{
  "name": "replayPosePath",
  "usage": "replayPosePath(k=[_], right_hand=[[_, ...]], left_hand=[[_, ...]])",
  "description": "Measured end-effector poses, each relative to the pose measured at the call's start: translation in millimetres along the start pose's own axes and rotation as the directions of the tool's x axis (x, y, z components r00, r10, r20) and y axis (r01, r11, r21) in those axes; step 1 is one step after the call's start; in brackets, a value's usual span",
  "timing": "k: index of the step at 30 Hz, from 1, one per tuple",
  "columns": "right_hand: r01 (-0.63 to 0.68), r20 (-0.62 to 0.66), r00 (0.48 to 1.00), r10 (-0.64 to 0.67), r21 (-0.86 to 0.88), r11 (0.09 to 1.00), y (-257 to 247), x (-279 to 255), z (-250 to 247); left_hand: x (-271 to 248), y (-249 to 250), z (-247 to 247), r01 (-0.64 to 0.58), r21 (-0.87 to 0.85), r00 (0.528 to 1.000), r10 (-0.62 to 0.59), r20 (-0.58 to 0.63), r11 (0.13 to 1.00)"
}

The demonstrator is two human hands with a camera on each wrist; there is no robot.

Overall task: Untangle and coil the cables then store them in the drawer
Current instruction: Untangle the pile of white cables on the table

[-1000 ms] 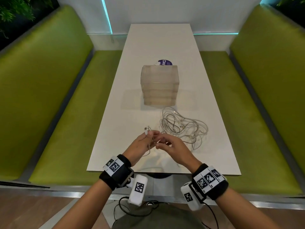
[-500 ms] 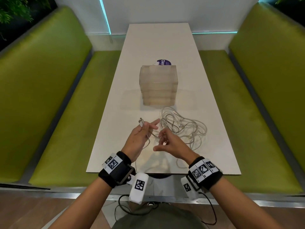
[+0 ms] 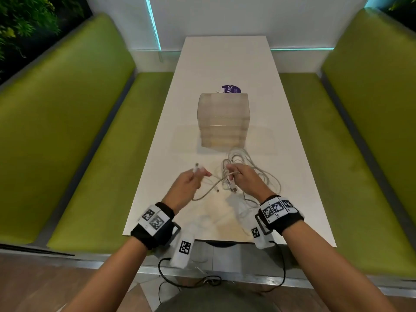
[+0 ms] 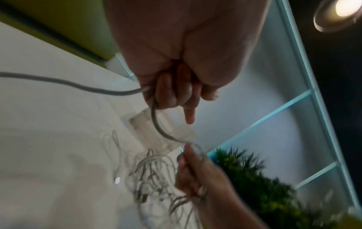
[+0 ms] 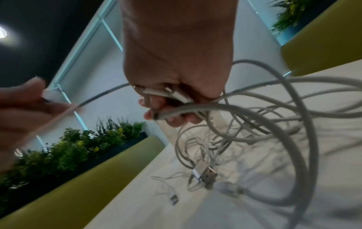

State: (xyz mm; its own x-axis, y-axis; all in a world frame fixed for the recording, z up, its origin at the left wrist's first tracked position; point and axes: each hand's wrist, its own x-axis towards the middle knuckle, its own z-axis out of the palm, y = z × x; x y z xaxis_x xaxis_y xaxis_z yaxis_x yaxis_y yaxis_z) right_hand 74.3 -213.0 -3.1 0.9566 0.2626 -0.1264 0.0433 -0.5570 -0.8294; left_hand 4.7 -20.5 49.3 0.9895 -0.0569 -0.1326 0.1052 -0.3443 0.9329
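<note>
Head view: left hand [image 3: 188, 184] clamped on one cable end, connector [image 3: 196, 165] protruding past the fingertips, now drawn out to the left and well apart from the right hand [image 3: 244, 180]. One second back, both hands together at the same spot near the table edge; half a second back, beginning to separate. Result: a length of cable [image 3: 208, 192] now stretched and sagging between the hands, partly freed from the tangle.

Right wrist view: right hand [image 5: 176, 86] closed round a bundle of several strands and at least one plug body [image 5: 174, 94], loops hanging below it. Remaining tangle of white cables [image 3: 254, 170] partly lifted, partly resting on the white table [image 3: 225, 64], just in front of the translucent drawer unit [image 3: 224, 122]. Loose USB plug [image 5: 207, 173] lying on the tabletop beneath the bundle.

Left wrist view: fingers [image 4: 166, 91] curled round the strand, index finger extended.

Assessment: untangling stage under way, one cable being isolated by pulling its end clear. No cable coiled yet; drawers apparently closed. Likely risk: knot tightening if pulled further against the gripped bundle.
</note>
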Motion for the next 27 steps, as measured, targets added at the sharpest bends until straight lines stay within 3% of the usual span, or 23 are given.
replayPosePath(k=[3,5,8,11,13,16,18,22,25,27], right_hand=[[0.023,0.019,1.0,-0.024,0.051,0.998,-11,-3,3],[0.028,0.009,1.0,-0.029,0.076,0.997,-12,-1,4],[0.073,-0.018,0.997,-0.073,0.007,0.997,-7,1,2],[0.137,0.011,0.99,-0.139,-0.26,0.956,4,0,3],[0.11,0.032,0.994,-0.106,-0.372,0.922,16,-2,4],[0.073,0.007,0.997,-0.076,-0.387,0.919,36,-5,0],[0.061,0.011,0.998,-0.061,-0.354,0.933,39,-5,-3],[0.072,0.061,0.997,-0.054,-0.335,0.94,22,-4,-7],[0.122,0.131,0.988,-0.078,-0.368,0.922,12,-6,-2],[0.089,0.149,0.987,-0.051,-0.256,0.963,3,-12,0]], left_hand=[[7,-11,22,-0.044,0.273,0.981,-0.011,0.195,0.961],[12,-10,34,-0.031,0.296,0.977,-0.034,0.209,0.955],[15,4,37,-0.077,0.177,0.99,0.054,0.129,0.981],[12,21,32,-0.136,0.0,0.99,0.136,0.03,0.991],[7,33,22,-0.148,-0.147,0.989,0.144,-0.037,0.978],[6,48,-3,-0.217,-0.374,0.971,0.16,-0.179,0.902],[8,51,-20,-0.247,-0.419,0.952,0.14,-0.271,0.874],[12,36,-18,-0.163,-0.252,0.954,0.088,-0.287,0.954],[18,19,7,-0.079,-0.032,0.98,0.072,-0.186,0.996],[22,11,24,-0.082,0.067,0.994,0.087,-0.062,0.994]])
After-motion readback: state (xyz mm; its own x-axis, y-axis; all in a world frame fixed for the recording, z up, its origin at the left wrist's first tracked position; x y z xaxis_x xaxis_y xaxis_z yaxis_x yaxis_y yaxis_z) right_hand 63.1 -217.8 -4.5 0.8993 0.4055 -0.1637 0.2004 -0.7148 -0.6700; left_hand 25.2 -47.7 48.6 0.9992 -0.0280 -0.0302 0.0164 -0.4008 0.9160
